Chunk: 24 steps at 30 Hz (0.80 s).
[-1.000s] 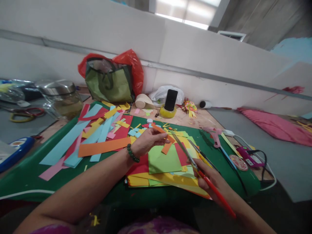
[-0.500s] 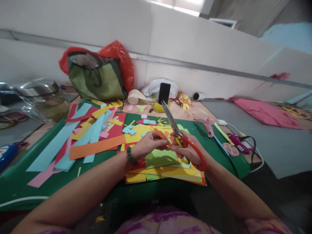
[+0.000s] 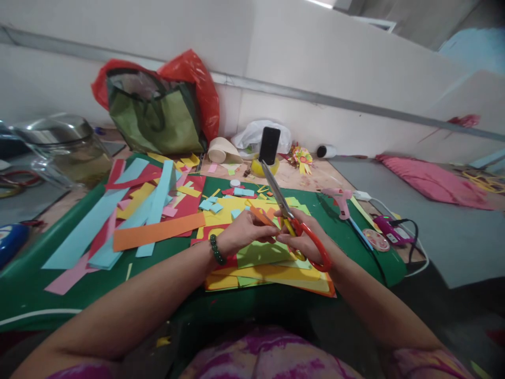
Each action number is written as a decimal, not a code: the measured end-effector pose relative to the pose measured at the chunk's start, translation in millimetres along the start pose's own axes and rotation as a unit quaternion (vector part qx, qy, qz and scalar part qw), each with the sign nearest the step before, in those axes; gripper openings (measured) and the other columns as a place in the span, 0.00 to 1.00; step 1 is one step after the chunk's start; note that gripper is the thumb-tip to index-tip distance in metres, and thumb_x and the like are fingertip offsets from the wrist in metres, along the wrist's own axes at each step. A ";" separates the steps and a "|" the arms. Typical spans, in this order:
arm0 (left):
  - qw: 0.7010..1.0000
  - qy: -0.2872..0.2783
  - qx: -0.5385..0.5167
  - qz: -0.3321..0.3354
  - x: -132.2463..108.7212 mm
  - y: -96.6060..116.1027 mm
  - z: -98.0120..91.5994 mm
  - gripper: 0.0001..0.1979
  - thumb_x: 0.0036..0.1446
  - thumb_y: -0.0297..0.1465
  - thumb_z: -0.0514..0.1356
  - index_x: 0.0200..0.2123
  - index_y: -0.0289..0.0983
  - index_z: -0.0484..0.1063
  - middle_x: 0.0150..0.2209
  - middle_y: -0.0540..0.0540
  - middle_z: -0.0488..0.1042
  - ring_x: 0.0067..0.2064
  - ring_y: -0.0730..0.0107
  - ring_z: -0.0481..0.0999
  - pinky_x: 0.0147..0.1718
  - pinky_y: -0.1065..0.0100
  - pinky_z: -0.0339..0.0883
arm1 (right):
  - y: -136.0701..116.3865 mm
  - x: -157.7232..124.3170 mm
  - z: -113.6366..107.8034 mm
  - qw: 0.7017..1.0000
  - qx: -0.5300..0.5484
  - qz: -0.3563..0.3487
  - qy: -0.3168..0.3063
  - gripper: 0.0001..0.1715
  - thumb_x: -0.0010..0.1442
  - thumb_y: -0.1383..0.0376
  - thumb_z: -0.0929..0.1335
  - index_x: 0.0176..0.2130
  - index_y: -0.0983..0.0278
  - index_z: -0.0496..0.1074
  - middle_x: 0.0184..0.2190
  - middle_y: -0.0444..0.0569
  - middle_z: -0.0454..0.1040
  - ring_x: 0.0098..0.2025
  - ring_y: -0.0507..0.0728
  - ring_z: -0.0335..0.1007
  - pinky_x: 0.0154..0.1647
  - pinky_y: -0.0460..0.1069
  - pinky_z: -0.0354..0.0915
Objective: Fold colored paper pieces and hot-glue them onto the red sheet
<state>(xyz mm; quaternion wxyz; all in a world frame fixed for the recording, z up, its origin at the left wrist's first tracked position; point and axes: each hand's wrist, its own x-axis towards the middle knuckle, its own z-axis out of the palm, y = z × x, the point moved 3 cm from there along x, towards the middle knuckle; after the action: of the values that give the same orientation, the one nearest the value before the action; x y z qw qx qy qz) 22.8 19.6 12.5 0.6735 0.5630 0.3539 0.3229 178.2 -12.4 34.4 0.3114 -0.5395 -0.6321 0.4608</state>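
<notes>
My left hand [image 3: 245, 232], with a green bead bracelet on the wrist, pinches a small orange paper strip [image 3: 259, 216]. My right hand [image 3: 303, 243] grips red-handled scissors [image 3: 294, 223], whose closed blades point up and away from me. Both hands meet above a stack of coloured paper sheets [image 3: 272, 271] on the green cutting mat [image 3: 43, 295]. A lime green sheet [image 3: 258, 253] lies on top of the stack, right below my hands.
Long blue, orange, pink and red paper strips [image 3: 130, 221] cover the mat's left half. A glass jar [image 3: 69, 150], a red and green bag [image 3: 158, 113], a phone on a tape roll [image 3: 269, 150], a pink glue gun [image 3: 341, 202] and cables [image 3: 398, 231] surround the mat.
My right hand lifted the scissors from low at the right and brought them up beside my left hand, blades now pointing upward. My left hand kept the orange strip.
</notes>
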 end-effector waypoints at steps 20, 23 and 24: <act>0.994 0.054 -0.018 -0.088 -2.2 2.9 0.1 0.03 0.42 0.26 0.66 0.21 0.31 0.76 0.20 0.46 0.75 0.23 0.74 0.74 0.27 0.73 0.68 | -0.4 -0.2 -1.3 1.000 0.019 -0.015 -0.002 0.32 0.48 0.57 0.73 0.50 0.64 0.66 0.24 0.39 0.69 0.19 0.48 0.61 0.19 0.45 0.60; 0.995 0.055 -0.010 -0.086 -2.5 2.5 3.0 0.03 0.42 0.25 0.65 0.21 0.31 0.76 0.20 0.47 0.75 0.23 0.75 0.73 0.26 0.74 0.67 | -1.1 2.2 1.4 1.000 0.017 -0.013 -0.002 0.33 0.47 0.57 0.74 0.50 0.64 0.66 0.22 0.37 0.66 0.19 0.49 0.60 0.20 0.46 0.60; 0.995 0.060 -0.009 -0.084 -2.7 2.7 3.2 0.03 0.42 0.25 0.65 0.21 0.31 0.76 0.20 0.47 0.75 0.23 0.75 0.73 0.26 0.74 0.67 | -1.0 2.8 1.6 1.000 0.017 -0.015 -0.001 0.33 0.47 0.57 0.73 0.51 0.64 0.66 0.21 0.36 0.65 0.19 0.49 0.60 0.20 0.46 0.59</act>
<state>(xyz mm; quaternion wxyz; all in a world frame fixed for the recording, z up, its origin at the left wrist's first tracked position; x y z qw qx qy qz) 23.9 16.0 15.9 0.6812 0.5048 0.4366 0.3010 175.7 -10.1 34.4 0.3266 -0.5239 -0.6330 0.4671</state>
